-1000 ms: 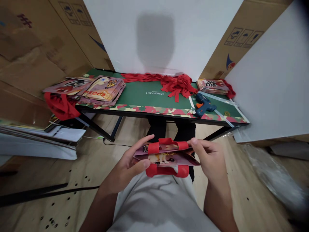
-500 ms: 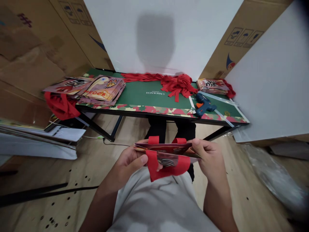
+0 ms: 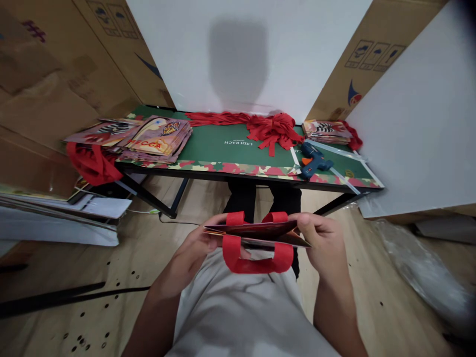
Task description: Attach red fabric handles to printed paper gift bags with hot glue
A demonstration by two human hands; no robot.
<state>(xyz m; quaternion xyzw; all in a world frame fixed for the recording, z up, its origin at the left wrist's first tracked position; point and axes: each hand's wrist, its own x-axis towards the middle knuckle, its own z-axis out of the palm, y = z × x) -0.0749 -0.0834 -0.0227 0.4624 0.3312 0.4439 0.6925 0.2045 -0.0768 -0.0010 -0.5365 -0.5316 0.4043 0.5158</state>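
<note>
Head view, looking down past the counter [image 3: 208, 148]: a small paper bag [image 3: 260, 229] is in the air in front of the person's shirt [image 3: 238, 307], its mouth turned up and parted. Left hand [image 3: 193, 253] is partly closed on one end of it, thumb on the near side and fingers partly hidden; right hand [image 3: 325, 243] pinches the opposite end, thumb near the top corner, its lower fingers curled. Gripping both ends seems to steady the bag and let the person look down into it, while leaving both red handles free — the near handle [image 3: 256, 265] loops down towards the shirt, the far handle [image 3: 236, 218] shows as two bands beyond the rim. On the counter, a stack of printed bags [image 3: 159, 141] lies flat, probably to save room, and a smaller stack [image 3: 327, 131] lies near the right end. Between them, red straps [image 3: 275, 130] are heaped against the white board [image 3: 238, 64], which leaves the green front surface easy to reach. A glue gun [image 3: 314, 161] lies on its side near the front edge — seemingly within easy reach of the right hand.
</note>
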